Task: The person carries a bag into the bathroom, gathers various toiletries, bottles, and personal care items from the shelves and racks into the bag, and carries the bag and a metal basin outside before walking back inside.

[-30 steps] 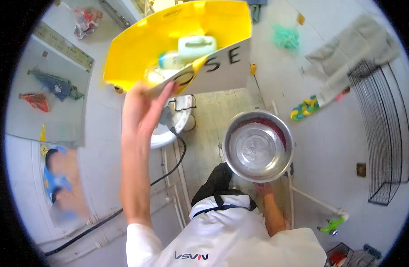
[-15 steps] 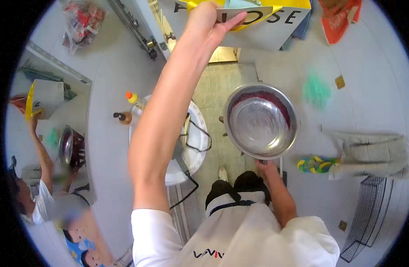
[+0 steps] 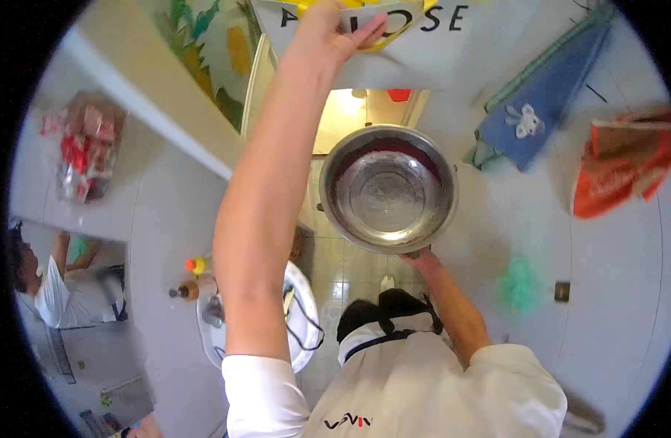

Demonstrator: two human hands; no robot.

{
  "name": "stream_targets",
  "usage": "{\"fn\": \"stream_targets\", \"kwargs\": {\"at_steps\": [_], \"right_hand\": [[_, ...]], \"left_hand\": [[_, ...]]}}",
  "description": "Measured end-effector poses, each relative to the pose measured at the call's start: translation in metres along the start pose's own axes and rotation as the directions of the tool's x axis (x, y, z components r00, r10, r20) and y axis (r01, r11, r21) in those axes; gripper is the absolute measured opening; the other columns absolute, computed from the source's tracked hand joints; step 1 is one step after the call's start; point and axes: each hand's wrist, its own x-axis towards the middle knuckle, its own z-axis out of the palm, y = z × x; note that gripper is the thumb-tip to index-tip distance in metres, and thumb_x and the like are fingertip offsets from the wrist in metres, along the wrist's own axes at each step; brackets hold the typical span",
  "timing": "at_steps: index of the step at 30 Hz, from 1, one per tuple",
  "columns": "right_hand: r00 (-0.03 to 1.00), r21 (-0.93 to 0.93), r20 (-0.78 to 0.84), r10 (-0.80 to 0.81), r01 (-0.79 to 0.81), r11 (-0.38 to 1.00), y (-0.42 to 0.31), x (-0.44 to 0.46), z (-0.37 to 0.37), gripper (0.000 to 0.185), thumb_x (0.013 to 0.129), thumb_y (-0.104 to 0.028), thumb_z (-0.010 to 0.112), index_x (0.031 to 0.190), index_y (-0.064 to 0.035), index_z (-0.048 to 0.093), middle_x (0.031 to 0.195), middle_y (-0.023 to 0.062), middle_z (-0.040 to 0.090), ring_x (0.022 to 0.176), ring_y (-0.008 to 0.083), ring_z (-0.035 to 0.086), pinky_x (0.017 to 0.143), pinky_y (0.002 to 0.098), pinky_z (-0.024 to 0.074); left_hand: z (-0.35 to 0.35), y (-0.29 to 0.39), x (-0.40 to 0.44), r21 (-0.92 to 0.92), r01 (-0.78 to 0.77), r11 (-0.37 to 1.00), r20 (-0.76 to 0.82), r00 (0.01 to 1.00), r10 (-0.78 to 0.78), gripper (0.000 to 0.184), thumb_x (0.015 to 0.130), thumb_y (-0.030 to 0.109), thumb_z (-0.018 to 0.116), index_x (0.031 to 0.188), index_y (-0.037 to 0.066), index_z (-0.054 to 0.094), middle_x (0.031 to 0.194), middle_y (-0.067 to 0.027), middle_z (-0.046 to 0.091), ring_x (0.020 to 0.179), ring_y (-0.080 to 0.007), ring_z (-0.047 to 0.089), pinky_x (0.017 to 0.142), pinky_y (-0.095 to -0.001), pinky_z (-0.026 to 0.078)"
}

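At the top of the view my left hand (image 3: 339,29) grips the upper edge of a white paper bag (image 3: 437,51) with black letters and a yellow lining. The bag's contents are out of view. Lower down, my right hand (image 3: 424,261) is closed on the near side of a round metal basin (image 3: 390,197). Dark red shows along the basin's far inner wall, and its bottom is shiny. Part of my right hand's fingers is hidden under the rim.
A white washbasin (image 3: 304,321) with a black cord is at left, beside bottles (image 3: 187,290). An open doorway (image 3: 339,120) lies ahead. Blue (image 3: 529,117) and orange (image 3: 616,164) cloths and a green mesh (image 3: 520,285) hang at right.
The view has moved toward the doorway. The bag has gone up, hiding its contents, with my left hand still on it. The basin is now further left and closer to my left forearm.
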Motion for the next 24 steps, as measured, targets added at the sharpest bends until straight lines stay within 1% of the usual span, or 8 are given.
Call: {"fn": "stream_targets", "kwargs": {"at_steps": [2, 5, 9, 12, 17, 21, 22, 24], "right_hand": [[0.999, -0.036, 0.035, -0.038, 0.039, 0.999, -0.025, 0.01, 0.049, 0.021, 0.093, -0.028, 0.045, 0.101, -0.0099, 0.048, 0.094, 0.0039, 0.052, 0.084, 0.0184, 0.049, 0.072, 0.0389, 0.0441], [0.959, 0.256, 0.147, 0.244, -0.275, 0.927, -0.069, 0.081, 0.105, 0.018, 0.092, -0.026, 0.046, 0.098, -0.0097, 0.048, 0.085, 0.0033, 0.053, 0.078, 0.0185, 0.049, 0.066, 0.0357, 0.0411], [0.953, 0.098, 0.116, 0.28, -0.292, 0.952, -0.103, 0.16, 0.195, 0.017, 0.091, -0.027, 0.047, 0.094, -0.0104, 0.051, 0.081, 0.003, 0.054, 0.074, 0.0184, 0.049, 0.062, 0.0337, 0.0411], [0.817, 0.113, 0.426, 0.389, -0.474, 0.873, -0.122, 0.247, 0.251, 0.024, 0.091, -0.029, 0.046, 0.1, -0.0086, 0.053, 0.086, 0.0076, 0.056, 0.084, 0.0227, 0.052, 0.065, 0.0358, 0.0439], [0.974, -0.054, 0.125, 0.19, -0.184, 0.981, -0.15, 0.327, 0.416, 0.024, 0.086, -0.034, 0.057, 0.088, -0.0101, 0.057, 0.074, 0.0023, 0.058, 0.064, 0.0167, 0.054, 0.051, 0.0286, 0.0451], [0.96, -0.055, 0.206, 0.189, -0.181, 0.982, -0.179, 0.355, 0.512, 0.021, 0.084, -0.034, 0.061, 0.081, -0.0127, 0.059, 0.072, 0.0015, 0.06, 0.06, 0.0161, 0.054, 0.052, 0.0274, 0.0462], [0.868, -0.113, 0.406, 0.286, -0.263, 0.958, -0.191, 0.408, 0.522, 0.018, 0.084, -0.031, 0.061, 0.078, -0.0141, 0.059, 0.07, 0.001, 0.06, 0.061, 0.016, 0.054, 0.052, 0.0279, 0.0462], [0.909, -0.194, 0.307, 0.282, -0.231, 0.953, -0.205, 0.454, 0.572, 0.014, 0.084, -0.028, 0.06, 0.08, -0.0153, 0.059, 0.069, 0.0007, 0.059, 0.06, 0.0155, 0.055, 0.052, 0.0276, 0.0463]], "left_hand": [[0.013, 0.013, 0.044, -0.02, 0.003, 1.0, -0.015, 1.0, -0.003, 0.037, 0.086, 0.0, 0.03, 0.123, 0.001, 0.035, 0.12, -0.0248, 0.039, 0.103, -0.043, 0.046, 0.074, -0.052, 0.055], [0.034, 0.049, 0.111, 0.018, -0.074, 0.997, 0.13, 0.989, 0.071, 0.038, 0.086, 0.0, 0.029, 0.124, -0.002, 0.03, 0.12, -0.0271, 0.037, 0.102, -0.0443, 0.046, 0.078, -0.0514, 0.054], [0.059, 0.086, 0.2, 0.034, -0.136, 0.99, 0.032, 0.99, 0.135, 0.038, 0.085, -0.001, 0.026, 0.123, -0.005, 0.026, 0.121, -0.0283, 0.034, 0.1, -0.0453, 0.045, 0.08, -0.0499, 0.054], [0.057, 0.116, 0.291, 0.084, -0.095, 0.992, 0.049, 0.995, 0.091, 0.038, 0.085, -0.002, 0.026, 0.122, -0.007, 0.023, 0.12, -0.0297, 0.032, 0.1, -0.0466, 0.044, 0.081, -0.0474, 0.054], [0.049, 0.171, 0.448, 0.044, -0.096, 0.994, 0.036, 0.995, 0.094, 0.038, 0.084, -0.003, 0.027, 0.122, -0.008, 0.02, 0.121, -0.0321, 0.028, 0.101, -0.0475, 0.044, 0.081, -0.0449, 0.055], [0.044, 0.204, 0.538, -0.033, -0.075, 0.997, -0.02, 0.997, 0.075, 0.038, 0.084, -0.003, 0.028, 0.122, -0.009, 0.021, 0.122, -0.0328, 0.028, 0.105, -0.048, 0.042, 0.083, -0.046, 0.054], [0.034, 0.221, 0.568, -0.052, -0.068, 0.996, -0.01, 0.998, 0.068, 0.039, 0.084, -0.004, 0.028, 0.122, -0.01, 0.022, 0.122, -0.0328, 0.028, 0.106, -0.048, 0.042, 0.084, -0.0466, 0.054], [0.01, 0.256, 0.63, -0.098, -0.049, 0.994, -0.003, 0.999, 0.049, 0.039, 0.084, -0.004, 0.029, 0.122, -0.012, 0.022, 0.122, -0.0329, 0.029, 0.108, -0.0479, 0.04, 0.085, -0.0478, 0.053]]}}
